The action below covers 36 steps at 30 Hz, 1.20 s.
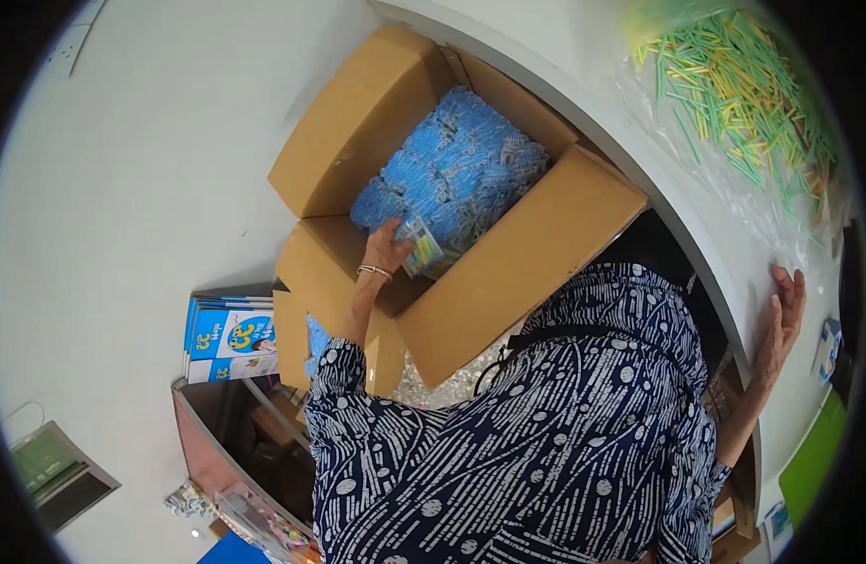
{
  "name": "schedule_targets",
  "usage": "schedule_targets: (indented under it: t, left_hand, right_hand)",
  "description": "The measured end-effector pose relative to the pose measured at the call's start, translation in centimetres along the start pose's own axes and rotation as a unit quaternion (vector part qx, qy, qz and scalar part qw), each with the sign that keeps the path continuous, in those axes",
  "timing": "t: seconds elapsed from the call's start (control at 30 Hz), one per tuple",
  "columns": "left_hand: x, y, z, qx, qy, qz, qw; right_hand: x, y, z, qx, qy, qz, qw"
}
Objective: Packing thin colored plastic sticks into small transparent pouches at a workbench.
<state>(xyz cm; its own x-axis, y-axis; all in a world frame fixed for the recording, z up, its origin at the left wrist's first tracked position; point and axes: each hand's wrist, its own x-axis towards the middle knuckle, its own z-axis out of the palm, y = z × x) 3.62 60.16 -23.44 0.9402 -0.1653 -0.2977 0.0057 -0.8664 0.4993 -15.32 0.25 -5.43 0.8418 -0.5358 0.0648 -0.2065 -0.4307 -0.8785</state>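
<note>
Reaching into the open cardboard box (513, 273), my left hand (386, 248) pinches a small clear packet (424, 246) with yellow-green contents. Several blue-striped packets (442, 169) lie in packed rows in the box, just beyond that hand. My right hand (783, 315) is off to the right by the white table (706, 240), its fingers stretched out with nothing in them. Further up on that table, a clear plastic bag (677, 141) holds many short green and yellow sticks (734, 85).
Blue and white printed packages (231, 338) stand left of the box, above an open bin (203, 432) with things inside. Shiny clear packets (433, 376) show below the box. A green sheet (814, 461) lies at the lower right. A wall socket (62, 475) is at the lower left.
</note>
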Motion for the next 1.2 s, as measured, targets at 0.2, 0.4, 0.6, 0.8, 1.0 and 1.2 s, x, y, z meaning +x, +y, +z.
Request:
schedule_targets:
  t: [0.2, 0.4, 0.6, 0.8, 1.0, 1.2]
  left_hand:
    - [-0.3, -1.4, 3.0, 0.064, -0.079, 0.000, 0.995]
    - [0.2, -2.8, 5.0, 0.118, -0.076, 0.022, 0.990]
    - [1.6, -2.4, 9.4, 0.155, -0.174, -0.072, 0.970]
    - [-2.4, -18.7, 12.1, 0.179, -0.085, 0.132, 0.971]
    - [15.9, 5.4, 14.0, -0.059, -0.228, 0.301, 0.924]
    - [17.8, 7.4, 8.1, -0.247, -0.318, 0.235, 0.885]
  right_hand:
    - [0.2, 0.9, -0.4, -0.010, -0.002, -0.003, 1.000]
    - [0.6, 0.5, 0.5, 0.003, 0.005, -0.006, 1.000]
    - [-0.6, 0.5, -1.1, -0.010, 0.015, -0.026, 0.999]
    - [1.8, 0.7, 2.8, 0.040, -0.047, -0.082, 0.995]
    - [-0.3, -1.2, -2.2, -0.129, 0.051, -0.150, 0.979]
    - [1.8, 3.5, -14.0, -0.281, 0.368, -0.090, 0.882]
